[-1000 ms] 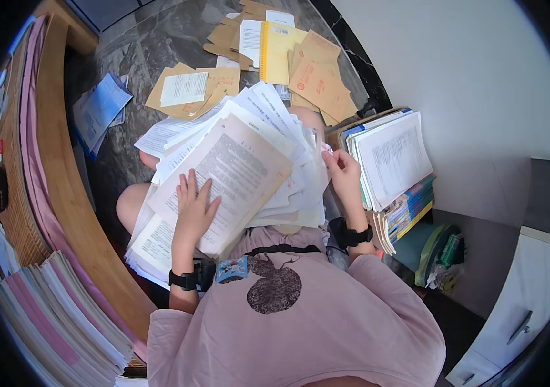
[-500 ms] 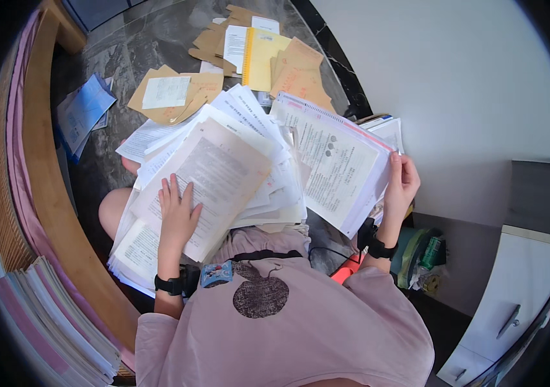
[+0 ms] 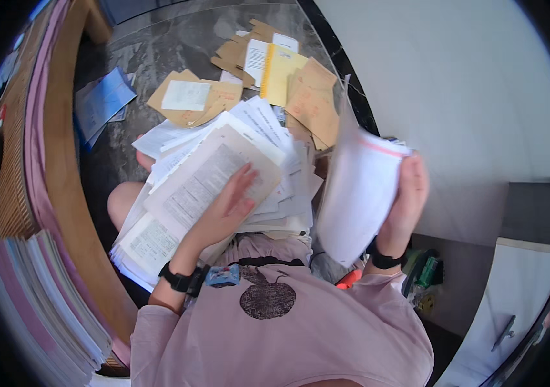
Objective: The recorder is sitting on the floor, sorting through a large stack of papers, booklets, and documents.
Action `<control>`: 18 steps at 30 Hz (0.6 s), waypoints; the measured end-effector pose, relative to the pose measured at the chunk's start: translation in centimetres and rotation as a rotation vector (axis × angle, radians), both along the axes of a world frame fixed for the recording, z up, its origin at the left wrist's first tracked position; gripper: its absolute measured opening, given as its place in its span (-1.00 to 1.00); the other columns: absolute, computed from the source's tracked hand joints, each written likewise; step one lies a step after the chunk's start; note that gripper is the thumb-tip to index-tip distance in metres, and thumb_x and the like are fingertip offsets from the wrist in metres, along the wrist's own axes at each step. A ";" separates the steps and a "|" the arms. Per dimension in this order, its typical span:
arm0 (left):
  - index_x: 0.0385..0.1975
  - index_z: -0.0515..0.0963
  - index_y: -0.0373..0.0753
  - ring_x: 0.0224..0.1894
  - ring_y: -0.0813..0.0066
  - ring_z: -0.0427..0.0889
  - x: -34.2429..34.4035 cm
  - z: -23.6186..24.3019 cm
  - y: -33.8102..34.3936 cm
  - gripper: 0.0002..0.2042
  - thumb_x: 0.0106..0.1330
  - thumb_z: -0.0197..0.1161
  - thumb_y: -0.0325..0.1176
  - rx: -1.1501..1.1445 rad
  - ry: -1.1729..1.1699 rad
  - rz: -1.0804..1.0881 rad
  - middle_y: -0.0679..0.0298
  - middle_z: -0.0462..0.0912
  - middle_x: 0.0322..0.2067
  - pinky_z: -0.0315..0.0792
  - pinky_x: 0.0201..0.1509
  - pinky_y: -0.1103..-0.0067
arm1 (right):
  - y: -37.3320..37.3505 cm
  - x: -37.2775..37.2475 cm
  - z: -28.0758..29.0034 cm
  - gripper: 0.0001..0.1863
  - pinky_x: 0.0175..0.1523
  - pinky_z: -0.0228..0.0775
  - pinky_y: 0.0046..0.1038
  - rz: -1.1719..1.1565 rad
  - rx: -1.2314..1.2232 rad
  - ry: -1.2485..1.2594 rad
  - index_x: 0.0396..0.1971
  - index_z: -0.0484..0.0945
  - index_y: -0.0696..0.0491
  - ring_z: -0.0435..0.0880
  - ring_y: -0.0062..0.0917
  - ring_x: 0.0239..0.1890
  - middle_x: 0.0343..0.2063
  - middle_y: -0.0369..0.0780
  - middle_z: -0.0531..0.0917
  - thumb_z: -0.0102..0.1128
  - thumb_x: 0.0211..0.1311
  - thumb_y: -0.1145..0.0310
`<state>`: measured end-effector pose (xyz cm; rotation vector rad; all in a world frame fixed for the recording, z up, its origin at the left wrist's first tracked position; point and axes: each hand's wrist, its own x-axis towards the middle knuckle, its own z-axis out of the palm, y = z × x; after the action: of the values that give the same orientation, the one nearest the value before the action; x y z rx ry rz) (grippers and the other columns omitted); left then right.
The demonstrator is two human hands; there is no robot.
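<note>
Our right grip (image 3: 409, 195) pinches a curled white paper sheaf (image 3: 359, 200) by its edge, just right of our lap (image 3: 268, 248), and our left grip (image 3: 228, 201), wide and loose, is over those heaped printed sheets (image 3: 188, 187)!

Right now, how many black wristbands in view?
2: left wristband, worn behind the left hand over the paper pile; right wristband, worn behind the right hand holding white pages.
</note>
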<state>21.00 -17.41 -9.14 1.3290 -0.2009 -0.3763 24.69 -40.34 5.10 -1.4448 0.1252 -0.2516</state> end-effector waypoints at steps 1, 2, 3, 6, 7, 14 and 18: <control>0.23 -0.03 -0.20 0.21 0.15 0.16 0.4 0.8 -0.3 -0.42 0.25 0.06 -0.32 0.009 -0.003 0.018 -0.01 0.13 0.18 0.06 0.23 0.43 | 1.1 -0.1 -0.8 -0.91 -0.21 0.27 -0.72 0.074 0.061 0.063 -0.36 0.40 0.11 0.45 -0.78 -0.35 -0.37 -0.34 0.53 -0.07 0.25 0.42; 0.24 -0.10 -0.19 0.17 0.23 0.21 0.8 1.5 -0.5 -0.39 0.25 0.06 -0.33 -0.313 0.196 -0.032 0.01 0.13 0.17 0.11 0.18 0.47 | 1.9 -0.2 -1.9 -0.91 -0.17 0.27 -0.69 0.275 0.135 0.096 -0.32 0.41 0.10 0.44 -0.76 -0.30 -0.33 -0.34 0.52 -0.06 0.24 0.43; 0.26 -0.16 -0.18 0.13 0.31 0.25 1.1 1.9 -0.6 -0.35 0.25 0.06 -0.35 -0.638 0.386 -0.082 0.03 0.13 0.17 0.17 0.13 0.51 | 2.6 0.0 -2.9 -0.89 -0.14 0.26 -0.68 0.410 0.175 0.068 -0.28 0.41 0.10 0.45 -0.75 -0.28 -0.32 -0.34 0.52 -0.06 0.24 0.43; 0.25 -0.11 -0.13 -0.03 0.37 0.40 1.8 2.2 -0.8 -0.38 0.24 0.05 -0.38 0.090 0.097 0.169 0.02 0.30 0.06 0.29 -0.01 0.54 | 3.1 0.3 -4.0 -0.85 -0.13 0.30 -0.64 0.371 0.251 0.142 -0.27 0.40 0.12 0.47 -0.70 -0.25 -0.31 -0.29 0.53 -0.09 0.26 0.38; 0.25 -0.11 -0.13 -0.03 0.37 0.40 1.7 1.7 -0.6 -0.38 0.24 0.05 -0.38 0.093 0.097 0.185 0.02 0.30 0.06 0.29 -0.01 0.54 | 2.9 0.5 -3.8 -0.83 -0.13 0.32 -0.62 0.310 0.244 0.156 -0.28 0.39 0.13 0.48 -0.68 -0.25 -0.31 -0.27 0.53 -0.10 0.27 0.36; 0.03 0.28 -0.20 -0.25 0.28 0.55 0.0 -6.2 1.0 -0.62 0.17 -0.01 -0.50 0.303 0.081 0.407 -0.05 0.53 -0.22 0.39 -0.20 0.53 | -2.0 2.1 -3.2 -0.74 -0.07 0.34 -0.56 -0.074 0.471 0.258 -0.16 0.41 0.15 0.51 -0.60 -0.19 -0.21 -0.19 0.53 -0.12 0.26 0.32; -0.06 0.36 -0.28 -0.21 0.13 0.54 -0.7 -6.4 3.6 -0.69 0.16 -0.03 -0.51 0.518 0.097 0.448 -0.05 0.51 -0.20 0.39 -0.13 0.48 | -9.9 2.0 -9.9 -0.84 -0.12 0.43 -0.58 -0.107 0.323 0.250 -0.24 0.40 0.15 0.54 -0.60 -0.21 -0.28 -0.21 0.55 -0.06 0.21 0.44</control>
<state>20.28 -13.77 -15.52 1.8073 0.2953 -0.1094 26.70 -50.23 -4.78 -1.1439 0.4285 -0.1295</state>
